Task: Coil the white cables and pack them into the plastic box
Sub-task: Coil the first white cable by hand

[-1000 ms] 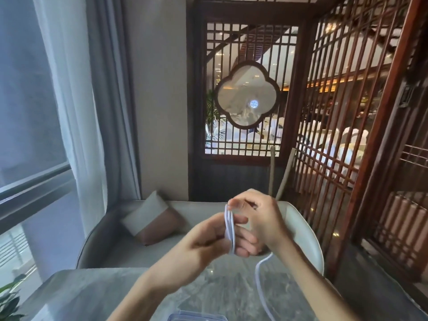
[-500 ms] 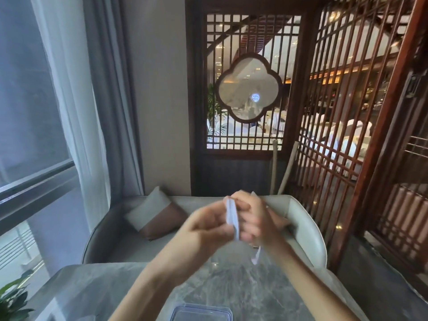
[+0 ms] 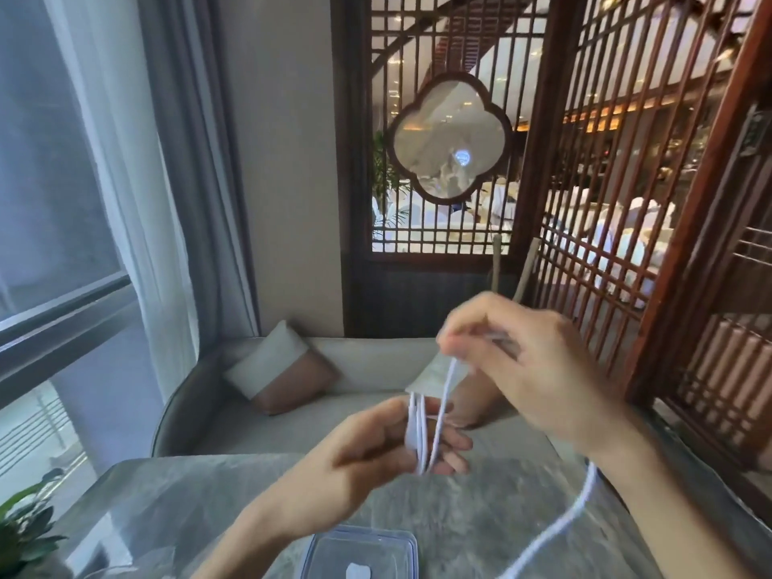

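My left hand point(image 3: 376, 449) is held above the table and has several loops of the white cable point(image 3: 422, 436) wound around its fingers. Up and to the right, my right hand point(image 3: 526, 369) pinches a strand of that cable at its fingertips, with the strand running down to the loops. The loose tail of the cable trails below my right wrist toward the bottom edge. The clear plastic box point(image 3: 359, 553) sits on the table below my hands, with something white inside it.
The grey marble table point(image 3: 188, 507) lies under my hands. Behind it stands a curved grey sofa point(image 3: 184, 403) with a cushion point(image 3: 280, 369). A wooden lattice screen point(image 3: 626, 202) fills the right and back. A green plant point(image 3: 25, 537) shows at the lower left.
My right hand has lifted up and to the right away from my left hand, drawing a strand of cable out from the loops. The view has tilted down, showing more of the box.
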### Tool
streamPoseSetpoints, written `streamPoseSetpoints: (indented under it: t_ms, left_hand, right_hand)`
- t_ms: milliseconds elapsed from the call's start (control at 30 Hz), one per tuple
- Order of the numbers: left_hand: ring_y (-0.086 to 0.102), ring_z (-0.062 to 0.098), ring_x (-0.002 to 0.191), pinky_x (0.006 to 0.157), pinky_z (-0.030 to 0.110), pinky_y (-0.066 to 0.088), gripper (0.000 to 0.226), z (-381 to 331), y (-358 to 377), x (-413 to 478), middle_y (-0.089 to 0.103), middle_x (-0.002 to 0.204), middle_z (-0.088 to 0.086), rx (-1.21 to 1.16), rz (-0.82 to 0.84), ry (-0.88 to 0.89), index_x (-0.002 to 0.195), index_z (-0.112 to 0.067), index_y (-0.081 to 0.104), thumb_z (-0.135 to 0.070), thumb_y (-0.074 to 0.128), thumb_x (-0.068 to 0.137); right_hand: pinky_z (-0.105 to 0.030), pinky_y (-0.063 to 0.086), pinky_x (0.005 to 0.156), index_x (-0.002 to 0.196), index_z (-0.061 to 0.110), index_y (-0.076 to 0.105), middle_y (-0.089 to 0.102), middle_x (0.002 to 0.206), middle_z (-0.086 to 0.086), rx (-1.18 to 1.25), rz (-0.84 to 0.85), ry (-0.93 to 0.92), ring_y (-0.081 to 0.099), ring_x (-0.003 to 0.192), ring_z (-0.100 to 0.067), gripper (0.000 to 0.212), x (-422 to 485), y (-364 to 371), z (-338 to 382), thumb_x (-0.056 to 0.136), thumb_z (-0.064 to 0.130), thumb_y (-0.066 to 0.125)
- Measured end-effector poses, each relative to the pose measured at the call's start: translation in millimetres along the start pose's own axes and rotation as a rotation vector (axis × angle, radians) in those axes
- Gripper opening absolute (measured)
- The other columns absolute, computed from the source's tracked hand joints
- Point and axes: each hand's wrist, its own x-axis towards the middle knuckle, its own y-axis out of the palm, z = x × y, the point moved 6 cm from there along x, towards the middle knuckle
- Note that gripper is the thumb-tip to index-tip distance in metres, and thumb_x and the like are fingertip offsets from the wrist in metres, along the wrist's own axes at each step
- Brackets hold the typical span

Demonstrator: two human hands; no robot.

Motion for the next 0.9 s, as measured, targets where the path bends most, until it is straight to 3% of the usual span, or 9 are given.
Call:
streamPoseSetpoints:
  t_ms: [167,300,433,533,600,633,733,800,900]
  left_hand:
    - [0.063,0.035,0.109,0.096,0.040,0.049,0.044,-26,14,1,0.061,0.124,0.029,-0.080,0.084,0.131,0.138,0.010,0.038,0.014,0.038,0.095]
    - [0.065,0.034,0.109,0.095,0.039,0.050,0.043,-24,2,2,0.063,0.126,0.028,-0.109,-0.039,0.132,0.136,0.009,0.042,0.014,0.041,0.094]
    - [0.067,0.032,0.106,0.094,0.037,0.051,0.039,-15,-5,1,0.065,0.121,0.026,-0.015,-0.165,0.112,0.132,0.005,0.047,0.013,0.040,0.095]
    - [0.065,0.036,0.106,0.095,0.039,0.051,0.037,-28,-1,-3,0.065,0.119,0.026,-0.063,-0.111,0.206,0.133,0.009,0.046,0.012,0.042,0.096]
    - [0.064,0.037,0.109,0.097,0.044,0.050,0.037,-38,-6,-4,0.064,0.121,0.027,-0.096,-0.128,0.272,0.134,0.006,0.048,0.006,0.048,0.097]
    - [0.063,0.038,0.112,0.099,0.046,0.050,0.039,-41,-12,-4,0.064,0.124,0.027,-0.113,-0.168,0.292,0.134,0.005,0.050,0.003,0.053,0.095]
    - [0.060,0.037,0.121,0.096,0.037,0.053,0.043,-41,-39,0,0.060,0.135,0.021,-0.158,-0.309,0.310,0.135,0.003,0.049,0.000,0.056,0.093]
    - [0.061,0.033,0.121,0.096,0.033,0.052,0.042,-35,-59,3,0.061,0.136,0.016,-0.108,-0.421,0.286,0.136,0.001,0.048,0.004,0.052,0.094]
    - [0.065,0.029,0.117,0.101,0.042,0.050,0.039,-19,-75,3,0.065,0.130,0.012,0.049,-0.498,0.164,0.133,-0.002,0.050,0.012,0.046,0.096]
  right_hand:
    - [-0.016,0.049,0.066,0.084,0.018,0.063,0.065,0.071,0.009,0.553,0.048,0.151,0.058,0.062,-0.007,0.010,26,42,-38,0.081,0.024,0.070]
    - [-0.015,0.047,0.063,0.081,0.020,0.064,0.063,0.065,0.010,0.634,-0.110,0.117,0.055,0.059,-0.004,0.010,28,49,-45,0.083,0.026,0.072]
    - [-0.013,0.050,0.063,0.083,0.018,0.068,0.067,0.074,0.009,0.538,-0.230,-0.031,0.061,0.064,-0.004,0.008,41,29,-22,0.086,0.022,0.074]
    - [-0.013,0.047,0.056,0.082,0.014,0.064,0.063,0.063,0.007,0.621,-0.137,0.091,0.058,0.054,-0.003,0.017,44,48,-25,0.084,0.027,0.074]
    - [-0.012,0.042,0.045,0.082,0.013,0.061,0.057,0.058,0.009,0.730,0.052,0.262,0.052,0.046,0.001,0.014,32,85,-32,0.087,0.024,0.069]
    - [-0.014,0.042,0.045,0.080,0.016,0.062,0.056,0.058,0.009,0.678,0.096,0.308,0.052,0.047,0.002,0.011,20,100,-34,0.089,0.021,0.059]
    - [-0.020,0.040,0.054,0.071,0.025,0.062,0.058,0.051,0.004,0.461,0.067,0.366,0.051,0.048,-0.001,0.035,-21,126,-40,0.101,0.034,0.045]
    - [-0.019,0.041,0.057,0.088,0.027,0.064,0.060,0.053,0.002,0.416,0.171,0.381,0.054,0.050,-0.004,0.030,-42,131,-30,0.102,0.045,0.045]
    - [-0.022,0.052,0.068,0.102,0.031,0.059,0.067,0.062,0.006,0.085,0.377,0.257,0.063,0.059,-0.004,0.031,-58,116,-7,0.092,0.054,0.042]
